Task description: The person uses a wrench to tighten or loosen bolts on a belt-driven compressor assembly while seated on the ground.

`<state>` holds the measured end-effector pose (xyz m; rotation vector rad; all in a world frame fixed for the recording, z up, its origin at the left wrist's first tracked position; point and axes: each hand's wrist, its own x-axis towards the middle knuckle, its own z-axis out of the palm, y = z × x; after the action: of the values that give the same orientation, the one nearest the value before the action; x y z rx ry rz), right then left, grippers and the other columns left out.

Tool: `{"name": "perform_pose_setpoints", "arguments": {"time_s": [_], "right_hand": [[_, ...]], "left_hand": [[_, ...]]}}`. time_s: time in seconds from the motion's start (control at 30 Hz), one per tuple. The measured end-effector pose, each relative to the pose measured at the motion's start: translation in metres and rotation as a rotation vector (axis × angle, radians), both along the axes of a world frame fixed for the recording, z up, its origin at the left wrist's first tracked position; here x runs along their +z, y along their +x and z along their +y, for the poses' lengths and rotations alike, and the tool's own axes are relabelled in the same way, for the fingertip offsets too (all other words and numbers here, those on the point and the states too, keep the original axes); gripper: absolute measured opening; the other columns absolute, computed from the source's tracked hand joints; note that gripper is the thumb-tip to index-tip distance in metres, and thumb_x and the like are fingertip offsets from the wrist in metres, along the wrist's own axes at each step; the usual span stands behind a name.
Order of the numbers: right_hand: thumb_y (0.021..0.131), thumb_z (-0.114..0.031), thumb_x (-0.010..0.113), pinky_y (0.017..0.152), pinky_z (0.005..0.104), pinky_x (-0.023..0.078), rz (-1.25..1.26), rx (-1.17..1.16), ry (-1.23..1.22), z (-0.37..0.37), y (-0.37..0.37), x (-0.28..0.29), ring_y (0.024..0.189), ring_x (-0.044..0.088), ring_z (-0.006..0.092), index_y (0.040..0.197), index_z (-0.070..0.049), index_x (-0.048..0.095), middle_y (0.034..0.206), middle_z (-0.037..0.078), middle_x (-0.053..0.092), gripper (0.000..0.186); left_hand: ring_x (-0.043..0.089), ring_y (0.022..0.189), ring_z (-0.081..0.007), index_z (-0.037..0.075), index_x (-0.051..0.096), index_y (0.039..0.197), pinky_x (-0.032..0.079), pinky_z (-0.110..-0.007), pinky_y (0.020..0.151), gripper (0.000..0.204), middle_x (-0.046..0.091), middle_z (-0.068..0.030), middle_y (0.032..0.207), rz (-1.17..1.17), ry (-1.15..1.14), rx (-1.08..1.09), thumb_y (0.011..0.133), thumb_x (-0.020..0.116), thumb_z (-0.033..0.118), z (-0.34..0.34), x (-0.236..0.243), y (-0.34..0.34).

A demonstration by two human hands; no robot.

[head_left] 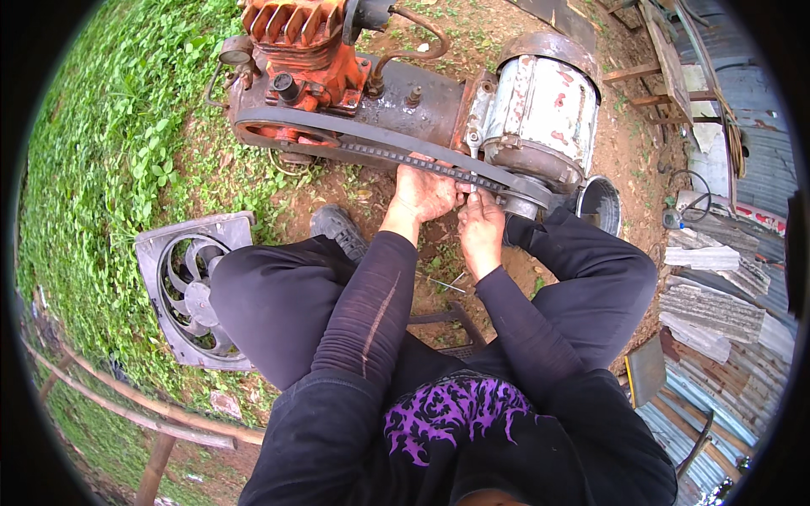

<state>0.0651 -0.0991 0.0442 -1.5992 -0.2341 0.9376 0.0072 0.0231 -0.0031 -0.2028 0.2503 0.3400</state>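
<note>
Both my hands work at the near side of an old air compressor, by its drive belt (371,152). My left hand (422,194) reaches under the belt's lower run; its fingers are mostly hidden there and its thumb points right. Close beside it, my right hand (481,232) is closed, its fingertips pinched on the lower end of what looks like a silvery wrench (474,145). The wrench's upper part shows above the belt, next to the motor; the belt hides its middle. The belt loops from the large orange flywheel (270,132) to the small motor pulley (527,192).
The worn white electric motor (544,105) and orange pump head (299,42) sit on a rusty tank (405,105). A fan in a square frame (194,291) lies left of my leg. A dark round container (601,207) stands by the motor. Corrugated sheets (713,304) lie right.
</note>
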Motion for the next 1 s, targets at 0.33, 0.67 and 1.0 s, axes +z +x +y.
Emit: {"name": "perform_pose_setpoints", "arguments": {"time_s": [0.33, 0.67, 1.0], "right_hand": [[0.104, -0.017, 0.039, 0.039, 0.0225, 0.030, 0.475, 0.170, 0.050, 0.069, -0.044, 0.036, 0.043, 0.039, 0.0087, 0.101, -0.006, 0.049, 0.081, 0.014, 0.067, 0.015], [0.104, -0.016, 0.040, 0.046, 0.0191, 0.031, 0.082, 0.151, -0.146, -0.011, -0.011, 0.035, 0.052, 0.036, 0.0034, 0.109, -0.009, 0.056, 0.066, -0.003, 0.046, 0.018], [0.104, -0.014, 0.042, 0.051, 0.0208, 0.034, -0.271, 0.155, -0.095, -0.015, 0.001, 0.009, 0.056, 0.039, 0.0040, 0.107, -0.005, 0.059, 0.066, -0.003, 0.045, 0.020]], "left_hand": [[0.056, 0.076, -0.0291, 0.002, 0.054, 0.121, 0.048, -0.040, 0.062, 0.069, 0.060, -0.0189, 0.100, 0.255, 0.110, 0.060, 0.090, 0.038, 0.062, -0.009, -0.018, 0.003], [0.055, 0.076, -0.0300, 0.006, 0.058, 0.095, 0.044, -0.047, 0.066, 0.051, 0.062, -0.0119, 0.088, -0.022, -0.012, -0.059, 0.091, 0.037, 0.051, 0.002, 0.004, -0.001], [0.055, 0.076, -0.0301, 0.007, 0.058, 0.096, 0.041, -0.049, 0.068, 0.049, 0.063, -0.0140, 0.090, -0.039, 0.005, -0.057, 0.090, 0.038, 0.051, 0.001, 0.008, 0.000]]}}
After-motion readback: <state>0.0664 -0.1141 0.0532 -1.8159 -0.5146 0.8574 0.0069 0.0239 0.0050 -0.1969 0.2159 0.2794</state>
